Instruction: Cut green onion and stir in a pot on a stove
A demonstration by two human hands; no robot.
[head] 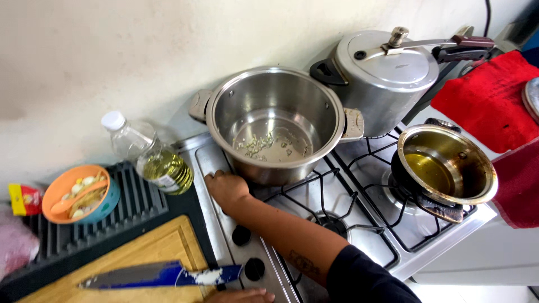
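Observation:
My right hand [225, 189] reaches from the lower right across the gas stove [359, 224]. It is closed over a spot on the stove's left control strip, just below a steel pot [269, 92]; the knob under it is hidden. The pot sits on the rear left burner with chopped pale bits on its bottom. Two black knobs [242, 235] lie further along the strip, nearer me. Only the fingertips of my left hand [240, 295] show at the bottom edge, next to the blue handle of a knife [151, 275] lying on a wooden cutting board [151, 249].
A pressure cooker [387, 73] stands behind the pot. A small pan [449, 133] with oil sits on the right burner, and red cloths [488, 101] lie beyond it. Left of the stove are an oil bottle [150, 156], an orange bowl [56, 188] of scraps and a black ribbed mat [140, 196].

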